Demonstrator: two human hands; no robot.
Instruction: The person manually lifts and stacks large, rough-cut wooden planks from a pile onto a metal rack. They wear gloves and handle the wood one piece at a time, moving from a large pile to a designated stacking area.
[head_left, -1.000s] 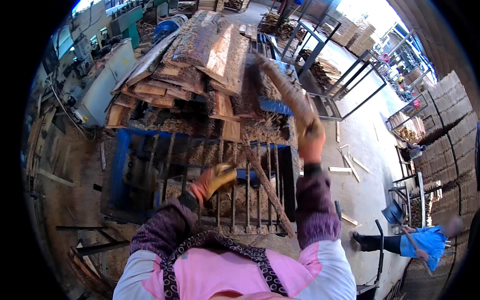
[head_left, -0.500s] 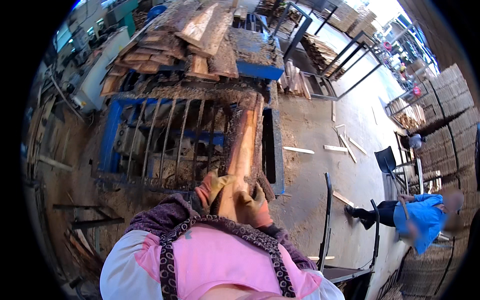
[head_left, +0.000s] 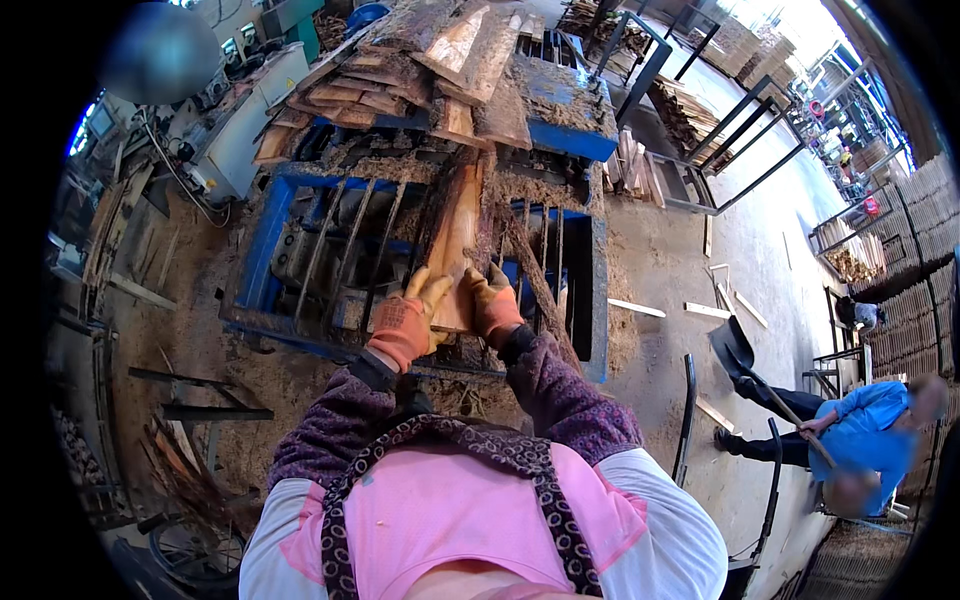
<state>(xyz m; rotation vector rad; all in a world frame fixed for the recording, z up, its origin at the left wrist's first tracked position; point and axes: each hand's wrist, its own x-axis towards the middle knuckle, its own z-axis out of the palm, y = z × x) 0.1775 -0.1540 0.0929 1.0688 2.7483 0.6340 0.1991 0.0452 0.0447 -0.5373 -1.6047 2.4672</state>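
A rough wooden board [head_left: 460, 225] with dark bark along its edges lies lengthwise across a blue metal frame [head_left: 262, 215] with bars. My left hand [head_left: 408, 318], in an orange and yellow work glove, grips the board's near end on its left side. On the opposite side, my right hand [head_left: 492, 303], gloved alike, has its fingers closed around the board's edge. The far end of the board reaches toward stacked boards [head_left: 470, 60]. Beside my right hand, a narrow bark-covered strip [head_left: 538, 265] slants over the bars. The undersides of both hands are hidden.
Sawdust covers parts of the machine's blue bed [head_left: 570, 135]. A person in a blue top [head_left: 870, 430] stands at the right, holding a black shovel [head_left: 735, 347]. Loose wood strips [head_left: 636, 308] lie on the floor. A light grey cabinet [head_left: 255, 115] stands at the far left.
My arms have stretched forward, and the board has moved away from my body with both hands on it. The bark strip now lies apart, to its right. The person has shifted the shovel.
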